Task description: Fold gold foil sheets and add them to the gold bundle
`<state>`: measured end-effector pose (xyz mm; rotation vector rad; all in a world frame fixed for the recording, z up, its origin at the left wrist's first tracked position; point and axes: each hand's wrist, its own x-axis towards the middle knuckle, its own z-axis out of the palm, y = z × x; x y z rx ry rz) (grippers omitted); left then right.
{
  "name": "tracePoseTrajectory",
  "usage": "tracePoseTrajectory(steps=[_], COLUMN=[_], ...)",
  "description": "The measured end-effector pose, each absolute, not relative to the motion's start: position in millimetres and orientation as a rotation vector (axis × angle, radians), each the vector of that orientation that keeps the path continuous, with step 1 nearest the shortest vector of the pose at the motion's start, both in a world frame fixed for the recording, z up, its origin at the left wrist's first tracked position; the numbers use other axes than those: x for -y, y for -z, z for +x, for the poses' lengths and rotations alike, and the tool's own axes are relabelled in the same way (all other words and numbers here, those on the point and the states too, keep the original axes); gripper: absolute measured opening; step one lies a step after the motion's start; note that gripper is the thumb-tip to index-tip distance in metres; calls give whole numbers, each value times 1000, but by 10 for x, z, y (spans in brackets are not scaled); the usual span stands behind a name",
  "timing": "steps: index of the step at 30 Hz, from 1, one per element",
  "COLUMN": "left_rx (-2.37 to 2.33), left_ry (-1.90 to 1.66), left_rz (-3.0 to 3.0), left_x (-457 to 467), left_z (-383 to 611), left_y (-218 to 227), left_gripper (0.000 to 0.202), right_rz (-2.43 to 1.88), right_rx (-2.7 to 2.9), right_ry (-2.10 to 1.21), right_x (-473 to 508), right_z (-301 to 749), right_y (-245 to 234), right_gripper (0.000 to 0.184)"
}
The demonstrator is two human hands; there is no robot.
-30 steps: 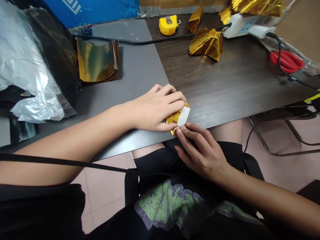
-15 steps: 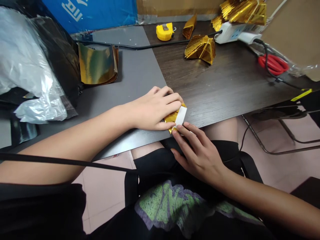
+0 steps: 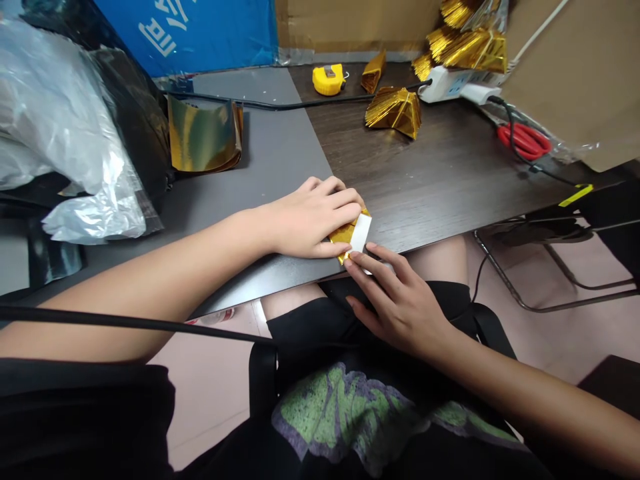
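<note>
A small folded piece of gold foil paper with a white underside (image 3: 356, 233) lies at the near edge of the dark wooden table (image 3: 450, 173). My left hand (image 3: 310, 217) lies flat over it, fingers together, pressing it down. My right hand (image 3: 395, 300) reaches up from below the table edge, fingers stretched out, and its fingertips touch the paper's near corner.
Folded gold paper shapes (image 3: 395, 110) sit mid-table, with more (image 3: 470, 40) at the back right. A stack of gold sheets (image 3: 205, 137) lies on a grey mat (image 3: 280, 147). A yellow tape measure (image 3: 327, 79), white power strip (image 3: 450, 83), red scissors (image 3: 525, 140) and plastic bags (image 3: 65, 133) are around.
The view has tilted a little, so everything on the table sits lower and further left in the picture. Both hands stay on the folded gold paper; the right fingertips shifted slightly.
</note>
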<state>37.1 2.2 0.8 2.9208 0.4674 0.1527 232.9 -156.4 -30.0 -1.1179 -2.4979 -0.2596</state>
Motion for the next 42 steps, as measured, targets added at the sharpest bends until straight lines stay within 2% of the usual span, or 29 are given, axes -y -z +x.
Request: tracePoseTrajectory(steps=[8,19,21,25,27,36,42], left_rx=[-464,-465,-470,-466,-468,-455,-398], left_ry=[-186,-160,-139,-140,-149,-137,-204], left_rz=[2892,2909,2923,2945,2956,3025,3072], left_x=[-19,-23,-22,-12,0,22,1], left_z=[368,367,368,369,370,356,329], left_y=[5,-5,-10,-9,-8,5,-50], left_gripper=[50,52,52,51,51,51,48], right_rz=[-1116,-1069,-1085,-1101,-1096,-1073,-1055], right_rx=[2479,2418,2396,2355,2339,2320,2271], right_ry=[263,277,236,143,132,219,178], right_x=[1565,1524,1532,1527,1511,1433,1421], right_z=[2329,2336,2334,2333,2335,2313,2306], right_y=[372,385,403,421,419,417,404], right_gripper=[51,43,47,70,77,46,40])
